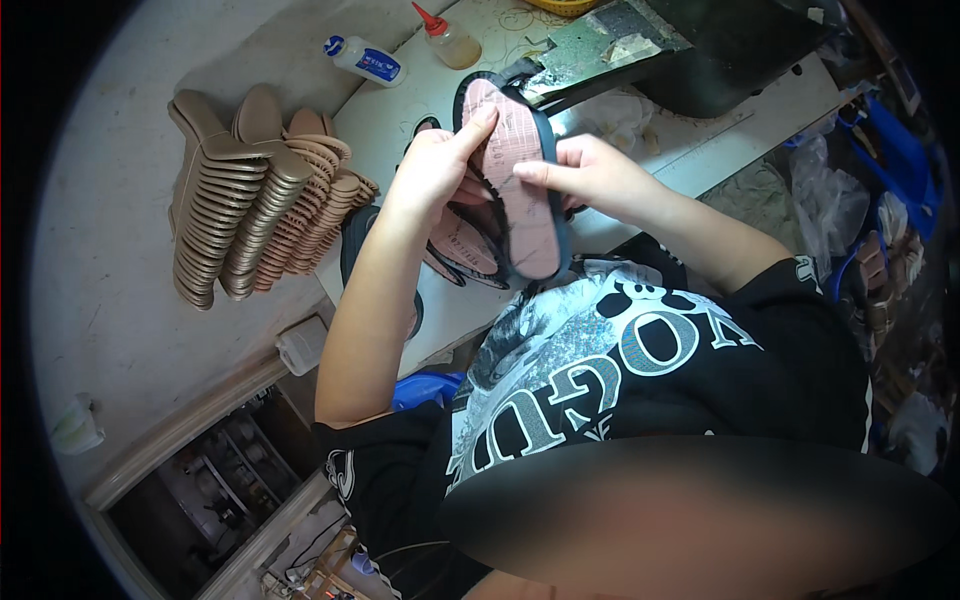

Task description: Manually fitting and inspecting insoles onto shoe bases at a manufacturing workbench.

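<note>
I hold one pink-faced sole [525, 215] over the desk [715, 150], in front of my chest. The sole is dark along its rim, and its pink face is turned up toward my head. My left hand [440, 165] pinches the sole near its far end, with the thumb flat on the pink face and the fingers curled behind. My right hand [600, 178] pinches the opposite edge near the middle, its thumb also on the pink face (the fingertips behind the sole are hidden, so I cannot tell how they press).

Beneath the held sole and my left hand lie further pink-faced pieces [465, 245] with dark edges. To the left, near the wall, stand stacks of gold-brown soles [225, 215] and, just beside them, stacks of copper-pink soles [310, 205]. At the far side of the desk are a white bottle [363, 60] with a blue label and a clear bottle [455, 48] with a red nozzle. A worn green machine part [605, 55] sits beyond the held sole, to its right.
</note>
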{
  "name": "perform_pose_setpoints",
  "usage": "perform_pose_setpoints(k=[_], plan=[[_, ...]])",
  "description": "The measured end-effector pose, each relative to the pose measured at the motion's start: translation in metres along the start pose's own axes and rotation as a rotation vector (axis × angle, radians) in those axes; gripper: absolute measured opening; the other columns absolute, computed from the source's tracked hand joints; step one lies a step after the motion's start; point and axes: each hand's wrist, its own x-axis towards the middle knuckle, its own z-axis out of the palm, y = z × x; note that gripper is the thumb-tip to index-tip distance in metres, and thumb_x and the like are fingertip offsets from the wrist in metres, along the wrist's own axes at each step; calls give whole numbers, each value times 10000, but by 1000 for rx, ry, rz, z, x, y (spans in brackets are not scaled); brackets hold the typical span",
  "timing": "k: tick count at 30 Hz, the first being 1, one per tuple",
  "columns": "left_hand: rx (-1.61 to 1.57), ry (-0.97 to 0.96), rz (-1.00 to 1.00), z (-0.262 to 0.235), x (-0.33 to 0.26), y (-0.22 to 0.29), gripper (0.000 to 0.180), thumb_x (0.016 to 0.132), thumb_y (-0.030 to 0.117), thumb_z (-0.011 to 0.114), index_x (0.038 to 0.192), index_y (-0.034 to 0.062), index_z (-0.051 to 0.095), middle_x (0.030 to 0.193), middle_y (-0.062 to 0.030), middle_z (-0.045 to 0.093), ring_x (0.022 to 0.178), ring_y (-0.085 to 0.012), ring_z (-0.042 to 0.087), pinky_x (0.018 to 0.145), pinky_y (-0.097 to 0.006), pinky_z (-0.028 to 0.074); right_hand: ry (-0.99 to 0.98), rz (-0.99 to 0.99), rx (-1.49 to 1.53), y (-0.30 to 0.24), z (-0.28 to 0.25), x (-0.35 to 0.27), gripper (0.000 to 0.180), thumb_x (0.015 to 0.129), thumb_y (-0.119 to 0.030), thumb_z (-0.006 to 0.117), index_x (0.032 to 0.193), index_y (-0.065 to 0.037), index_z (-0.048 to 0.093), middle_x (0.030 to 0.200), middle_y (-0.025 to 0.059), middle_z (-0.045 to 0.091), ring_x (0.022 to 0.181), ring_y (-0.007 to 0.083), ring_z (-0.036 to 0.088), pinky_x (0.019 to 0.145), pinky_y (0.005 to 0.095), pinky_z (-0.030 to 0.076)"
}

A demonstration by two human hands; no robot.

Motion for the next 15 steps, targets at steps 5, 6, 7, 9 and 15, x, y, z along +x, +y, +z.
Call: perform_pose_setpoints(k=[5, 6, 7, 9, 15], plan=[[-3, -114, 23, 1, -16, 8, 493, 795, 439, 706, 848, -46, 631, 672, -132, 652, 535, -172, 649, 476, -223, 520, 70, -87, -25, 5, -19, 18, 333, 865, -378, 646, 811, -52, 678, 710, -36, 618, 589, 16, 512, 515, 174, 381], [-16, -94, 41, 1, -17, 10, 434, 768, 369, 751, 837, -41, 626, 638, -114, 642, 517, -149, 634, 458, -204, 501, 68, -84, -22, 0, -19, 18, 333, 865, -378, 646, 811, -52, 678, 710, -36, 618, 589, 16, 512, 515, 174, 381], [-16, -93, 37, 2, -14, 7, 434, 768, 369, 751, 837, -41, 626, 638, -114, 642, 517, -149, 634, 458, -204, 501, 76, -24, -89, -9, -20, 18, 336, 865, -380, 646, 809, -51, 678, 703, -38, 615, 596, 16, 511, 532, 176, 378], [-90, 33, 147, 3, -5, 0, 465, 740, 396, 763, 801, -48, 641, 634, -132, 644, 465, -148, 599, 440, -221, 483, 87, 33, -155, -13, -21, 21, 339, 864, -382, 646, 807, -50, 678, 696, -39, 612, 603, 17, 511, 548, 178, 375], [-157, 184, 217, 7, 2, 0, 467, 759, 358, 758, 793, -72, 579, 589, -125, 623, 433, -147, 572, 416, -210, 455, -48, -4, 147, 14, -12, 4, 341, 859, -341, 659, 952, -14, 651, 843, 26, 652, 690, 63, 592, 550, 182, 453]])
